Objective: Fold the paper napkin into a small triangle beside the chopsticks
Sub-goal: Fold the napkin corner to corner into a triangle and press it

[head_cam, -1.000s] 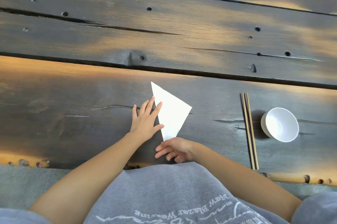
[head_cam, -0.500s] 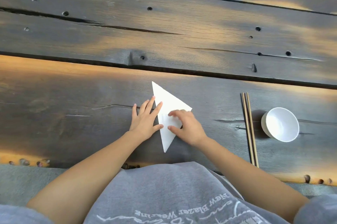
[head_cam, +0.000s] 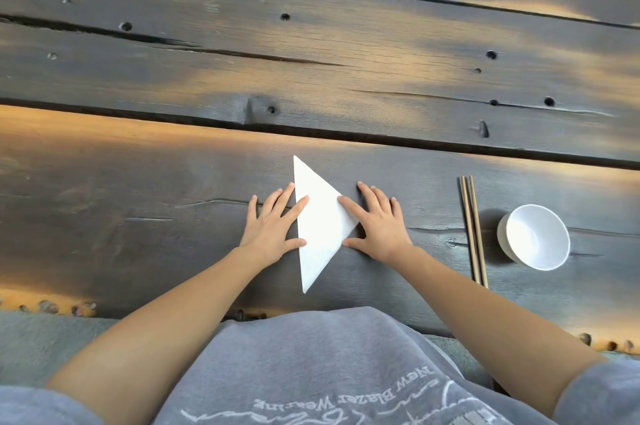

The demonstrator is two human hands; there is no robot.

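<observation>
Left hand (head_cam: 272, 230) and right hand (head_cam: 376, 223), fingers spread, press flat the napkin (head_cam: 320, 223) triangle's edges

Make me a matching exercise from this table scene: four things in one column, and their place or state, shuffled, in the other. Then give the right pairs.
Column one:
1. napkin
2. chopsticks
3. bowl
4. left hand

Column two:
A. farthest right, empty and tilted
B. flat on the table, fingertips on the paper's left edge
C. white triangle between the two hands
D. lying side by side, between the right hand and the bowl

Pairs: 1-C, 2-D, 3-A, 4-B
</observation>
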